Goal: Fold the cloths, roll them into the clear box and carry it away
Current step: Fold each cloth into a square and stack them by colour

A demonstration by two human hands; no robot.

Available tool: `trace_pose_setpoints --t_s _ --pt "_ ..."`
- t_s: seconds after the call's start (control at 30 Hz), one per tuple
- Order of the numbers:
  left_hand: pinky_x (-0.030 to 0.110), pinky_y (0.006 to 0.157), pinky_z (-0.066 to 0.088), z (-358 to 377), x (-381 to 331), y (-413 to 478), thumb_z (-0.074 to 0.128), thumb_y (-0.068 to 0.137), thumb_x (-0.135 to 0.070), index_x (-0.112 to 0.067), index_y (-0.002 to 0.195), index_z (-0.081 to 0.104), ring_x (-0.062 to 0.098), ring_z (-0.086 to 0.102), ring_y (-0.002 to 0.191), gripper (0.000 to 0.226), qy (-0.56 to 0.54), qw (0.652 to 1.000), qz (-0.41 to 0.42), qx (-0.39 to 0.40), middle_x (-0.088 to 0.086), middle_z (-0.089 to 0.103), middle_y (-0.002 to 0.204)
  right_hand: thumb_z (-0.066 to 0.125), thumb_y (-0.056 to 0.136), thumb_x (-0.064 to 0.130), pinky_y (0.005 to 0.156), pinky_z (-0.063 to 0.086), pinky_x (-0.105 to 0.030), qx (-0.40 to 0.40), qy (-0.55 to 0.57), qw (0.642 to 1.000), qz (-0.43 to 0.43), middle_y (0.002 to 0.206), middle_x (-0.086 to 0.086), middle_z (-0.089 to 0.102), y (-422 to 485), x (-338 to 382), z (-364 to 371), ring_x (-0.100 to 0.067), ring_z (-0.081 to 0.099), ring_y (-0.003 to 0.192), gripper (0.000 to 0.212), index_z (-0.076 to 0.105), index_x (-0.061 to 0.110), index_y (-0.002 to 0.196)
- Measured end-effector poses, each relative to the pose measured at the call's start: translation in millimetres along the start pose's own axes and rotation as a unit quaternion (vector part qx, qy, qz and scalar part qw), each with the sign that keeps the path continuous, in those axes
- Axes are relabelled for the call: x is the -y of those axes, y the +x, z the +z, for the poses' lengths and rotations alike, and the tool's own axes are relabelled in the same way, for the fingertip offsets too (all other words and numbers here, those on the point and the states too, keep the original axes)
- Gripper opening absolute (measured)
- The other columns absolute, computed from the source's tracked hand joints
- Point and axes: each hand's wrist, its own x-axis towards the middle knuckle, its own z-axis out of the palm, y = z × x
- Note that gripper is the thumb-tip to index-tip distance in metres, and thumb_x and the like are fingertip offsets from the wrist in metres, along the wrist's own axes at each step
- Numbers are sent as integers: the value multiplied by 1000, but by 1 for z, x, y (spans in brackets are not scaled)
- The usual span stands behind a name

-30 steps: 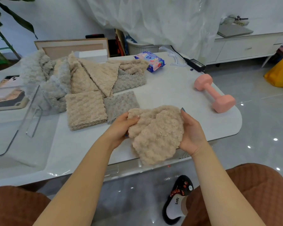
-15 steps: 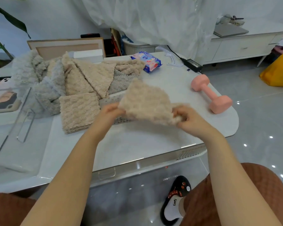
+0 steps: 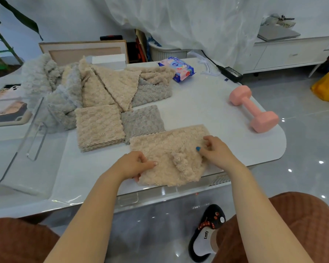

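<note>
Both hands, left hand [image 3: 135, 164] and right hand [image 3: 215, 149], pinched the beige cloth [image 3: 169, 149] with closed fingers; I'd flatten that bump before folding.

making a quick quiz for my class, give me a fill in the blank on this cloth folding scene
1. Both hands, left hand and right hand, rest on a ____ coloured cloth.
2. The dumbbell on the table is ____.
3. Beside the folded beige stack lies a folded ____ cloth.

Missing words: beige; pink; grey
</note>
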Motion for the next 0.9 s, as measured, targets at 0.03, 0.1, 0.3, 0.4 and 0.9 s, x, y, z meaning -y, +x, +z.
trace_pose_setpoints --t_s 0.03,0.1,0.3,0.4,0.9 --pt "31 62 50 4 2 2 66 81 -52 -12 89 59 15 61 57 42 8 999 15 -30 2 66 70 60 90 30 84 37 -25 8 -5 1000 -7 115 -1 53 1 -1 3 -18 52 107 39 54 11 124" --pt "31 61 49 8 4 3 67 83 -44 -14 81 59 13 57 59 31 -1 996 48 -69 -1 63 69 65 86 30 70 38 -29 -4 -33 999 -36 85 1 55 1 -4 7 -20 52 86 23 62 7 90" --pt "23 50 48 -19 17 -17 58 93 -19 -10 79 54 16 59 55 17 -150 989 6 12 7 59 65 56 81 19 66 28 -28 -254 47 964 -56 79 -1 50 -9 -20 6 -24 48 80 10 55 13 73" --pt "23 47 43 -35 29 -24 53 95 -18 -13 72 52 17 56 54 23 -203 979 -16 -6 5 56 65 59 85 12 64 34 -27 -263 120 957 -27 73 -1 55 -12 -15 10 -17 49 69 15 55 14 70" --pt "26 52 44 -10 18 -9 61 90 -21 -20 113 46 16 51 64 27 -163 980 5 -114 8 57 102 38 96 12 51 30 -31 -117 60 991 -23 60 -6 47 -4 -8 23 -22 43 53 6 44 14 98"
